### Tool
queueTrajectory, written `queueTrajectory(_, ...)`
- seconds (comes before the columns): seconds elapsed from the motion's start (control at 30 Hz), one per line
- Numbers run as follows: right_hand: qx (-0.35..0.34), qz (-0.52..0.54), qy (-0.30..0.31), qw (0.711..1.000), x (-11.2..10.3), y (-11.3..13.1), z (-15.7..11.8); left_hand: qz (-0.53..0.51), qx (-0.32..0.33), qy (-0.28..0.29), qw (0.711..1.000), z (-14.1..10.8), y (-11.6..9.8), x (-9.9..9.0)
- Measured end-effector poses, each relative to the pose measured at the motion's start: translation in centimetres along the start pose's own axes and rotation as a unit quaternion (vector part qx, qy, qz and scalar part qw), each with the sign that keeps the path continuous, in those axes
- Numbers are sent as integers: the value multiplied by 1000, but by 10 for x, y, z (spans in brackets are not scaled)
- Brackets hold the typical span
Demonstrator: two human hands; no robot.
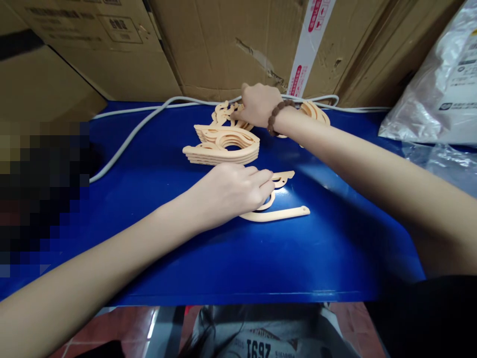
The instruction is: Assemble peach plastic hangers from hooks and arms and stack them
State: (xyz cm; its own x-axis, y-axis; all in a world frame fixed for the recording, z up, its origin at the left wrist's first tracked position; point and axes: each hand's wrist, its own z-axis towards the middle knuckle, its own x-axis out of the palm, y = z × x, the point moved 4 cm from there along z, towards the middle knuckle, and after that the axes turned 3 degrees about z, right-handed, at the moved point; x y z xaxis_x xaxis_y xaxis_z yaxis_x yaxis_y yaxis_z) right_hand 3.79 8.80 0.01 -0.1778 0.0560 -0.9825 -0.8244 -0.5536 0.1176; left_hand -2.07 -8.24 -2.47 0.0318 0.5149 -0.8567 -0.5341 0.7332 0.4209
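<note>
Curled over a beige curved plastic piece (279, 214), which looks like part of a folding hanger, my left hand (242, 186) holds it low on the table. The piece's straight arm and notched end stick out to the right of my fingers. Beyond it lies a neat stack of matching beige pieces (223, 154). My right hand (261, 104), with a brown beaded band at the wrist, reaches into smaller wavy beige pieces (222, 113) behind that stack. Its fingers are bent downward and drawn together; what they pinch is hidden. More curved beige pieces (316, 113) lie beyond my right wrist.
The blue tabletop (231, 263) ends at a front edge near me. Cardboard boxes (223, 49) stand along its back, with a white cable (145, 122) in front. A clear plastic bag (432, 94) sits at right. Below the edge is a printed sack (261, 333).
</note>
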Motion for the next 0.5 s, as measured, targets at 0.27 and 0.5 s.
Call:
queueTrajectory(0.27, 17, 65, 1, 998, -4, -3, -1, -4, 4, -6, 1000, 2, -1, 1)
queueTrajectory(0.5, 8, 155, -54, 986, -23, -14, 2, -11, 5, 2, 1000, 2, -2, 3)
